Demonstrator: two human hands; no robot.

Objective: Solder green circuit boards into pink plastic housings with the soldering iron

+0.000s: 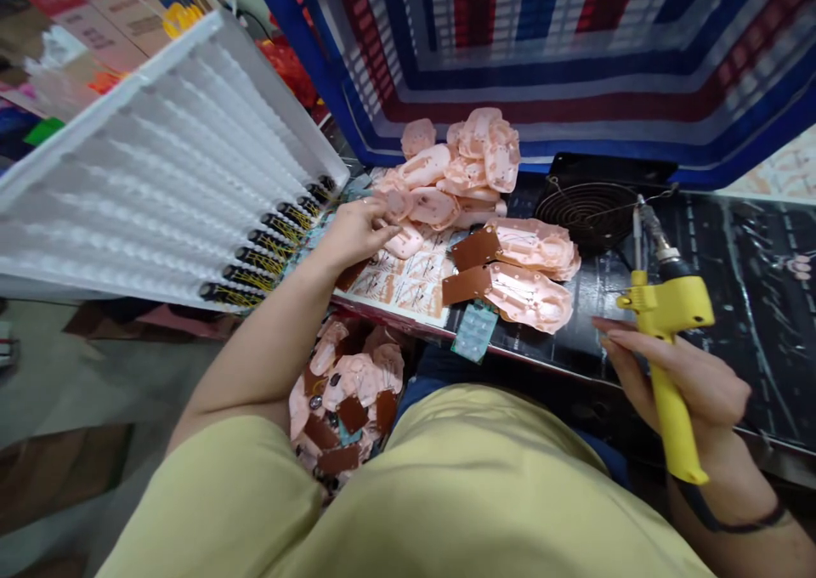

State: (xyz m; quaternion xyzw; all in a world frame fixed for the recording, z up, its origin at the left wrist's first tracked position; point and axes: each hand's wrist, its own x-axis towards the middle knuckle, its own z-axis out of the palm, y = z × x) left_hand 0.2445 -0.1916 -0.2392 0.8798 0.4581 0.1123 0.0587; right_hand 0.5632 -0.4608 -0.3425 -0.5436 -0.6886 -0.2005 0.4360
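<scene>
My right hand (694,382) is wrapped round the handle of a yellow soldering gun (679,306), its metal tip pointing away from me over the bench. My left hand (360,234) reaches to the near edge of a heap of pink plastic shells (433,208). Its fingers are bent close together beside a shell, and whatever they hold is hidden. Between the hands lie two stacks of pink shells (532,293) with brown boards (472,285) at their left ends. A green circuit board (475,331) sticks out over the bench's front edge.
At left leans a white foam tray (166,153) with black wired parts (261,246) along its lower edge. A striped basket (541,93) stands behind the shells. A black fan (586,204) sits near the gun's tip. More shells and boards (357,382) lie below the bench.
</scene>
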